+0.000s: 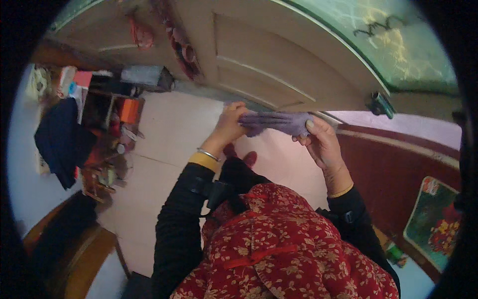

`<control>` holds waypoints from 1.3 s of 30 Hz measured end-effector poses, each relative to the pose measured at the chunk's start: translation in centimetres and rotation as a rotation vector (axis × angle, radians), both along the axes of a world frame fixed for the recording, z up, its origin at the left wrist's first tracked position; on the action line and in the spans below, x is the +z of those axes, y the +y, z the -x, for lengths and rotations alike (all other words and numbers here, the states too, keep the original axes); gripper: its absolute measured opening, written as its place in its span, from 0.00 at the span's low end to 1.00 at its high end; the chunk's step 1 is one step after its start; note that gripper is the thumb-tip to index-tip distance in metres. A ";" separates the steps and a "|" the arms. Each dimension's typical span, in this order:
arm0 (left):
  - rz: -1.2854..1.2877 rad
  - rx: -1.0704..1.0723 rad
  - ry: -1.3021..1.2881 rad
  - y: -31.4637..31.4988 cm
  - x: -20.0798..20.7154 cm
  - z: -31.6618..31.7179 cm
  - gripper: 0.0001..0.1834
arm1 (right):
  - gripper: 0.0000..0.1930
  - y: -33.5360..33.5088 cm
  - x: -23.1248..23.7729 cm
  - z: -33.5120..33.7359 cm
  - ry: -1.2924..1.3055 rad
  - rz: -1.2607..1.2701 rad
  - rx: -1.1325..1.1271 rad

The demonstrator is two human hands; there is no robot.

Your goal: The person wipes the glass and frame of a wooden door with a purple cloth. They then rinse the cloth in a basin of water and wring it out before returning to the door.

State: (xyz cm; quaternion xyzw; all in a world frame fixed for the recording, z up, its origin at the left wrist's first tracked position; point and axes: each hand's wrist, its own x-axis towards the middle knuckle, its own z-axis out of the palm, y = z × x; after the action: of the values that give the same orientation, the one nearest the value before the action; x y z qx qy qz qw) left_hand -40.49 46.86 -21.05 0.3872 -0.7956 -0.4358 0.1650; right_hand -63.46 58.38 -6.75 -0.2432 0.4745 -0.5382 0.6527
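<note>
A purple-grey knitted glove (279, 121) is stretched sideways in the air in front of me, with dark lines running between what look like its fingers. My left hand (231, 124), with a silver bangle at the wrist, grips the glove's left end. At the other end, my right hand (322, 142) pinches the edge between thumb and fingers. A small flap of the cloth hangs below the glove near my left hand. Both forearms wear black sleeves with yellow cuffs.
Ahead stands a beige panelled door (264, 65) with a dark handle (381, 104). A cluttered shelf (107, 112) and a dark hanging garment (62, 137) are at left, above a wooden chair (92, 259). On the right are a dark red panel (388, 159) and a framed flower picture (433, 224).
</note>
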 end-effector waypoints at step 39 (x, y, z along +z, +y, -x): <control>0.210 1.400 0.450 -12.4 -10.4 14.2 0.32 | 0.12 4.9 -12.4 32.2 1.272 -0.260 0.249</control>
State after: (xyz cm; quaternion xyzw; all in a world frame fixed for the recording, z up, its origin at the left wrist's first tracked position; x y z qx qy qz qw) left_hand -54.67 34.42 -31.45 0.6873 -0.3472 -0.2193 0.5991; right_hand -95.67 63.27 -19.12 -0.4859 0.7969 -0.1486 0.3266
